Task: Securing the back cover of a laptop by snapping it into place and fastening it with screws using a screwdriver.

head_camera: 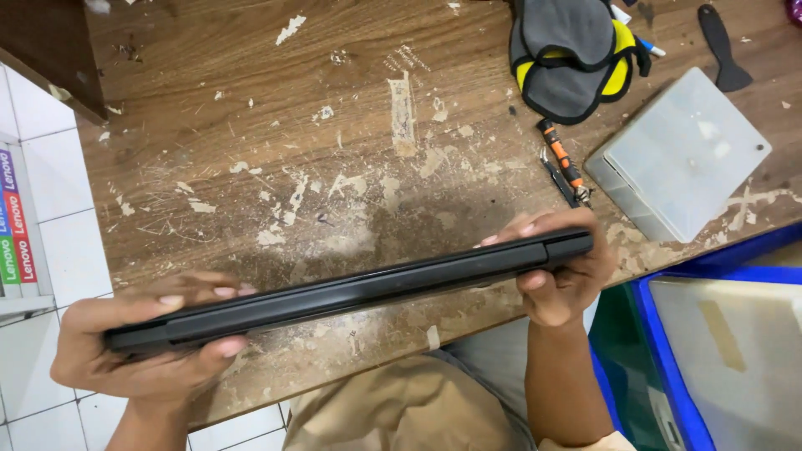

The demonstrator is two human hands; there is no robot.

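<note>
Surface: a worn wooden table (276, 150), brown veneer scuffed and flecked with pale chips and old tape residue; white floor tiles show past its left edge.

Landmark: the closed black laptop (351, 291). You hold it edge-on just above the near part of the table, long side running from lower left to upper right, hinge edge facing the camera.

Left hand (138, 347): clamped around the laptop's left end, fingers curled over the top face, thumb and palm underneath. Closed on it, not spread.

Right hand (561, 276): grips the laptop's right end the same way, fingertips over the far face, thumb on the near side.

Beyond the laptop's right end: a small screwdriver (561, 160) with an orange-and-black handle lies on the table, and just beside it a thin dark tool, possibly tweezers; too small to be sure.

Further right of the laptop: a translucent grey plastic case (685, 150), lying flat. Behind that, a grey-and-yellow glove (572, 54) and a black scraper-shaped tool (723, 46).

Below the laptop's right end, off the table: a blue bin (660, 351). Nearer than the laptop: your tan trousers (401, 409).
</note>
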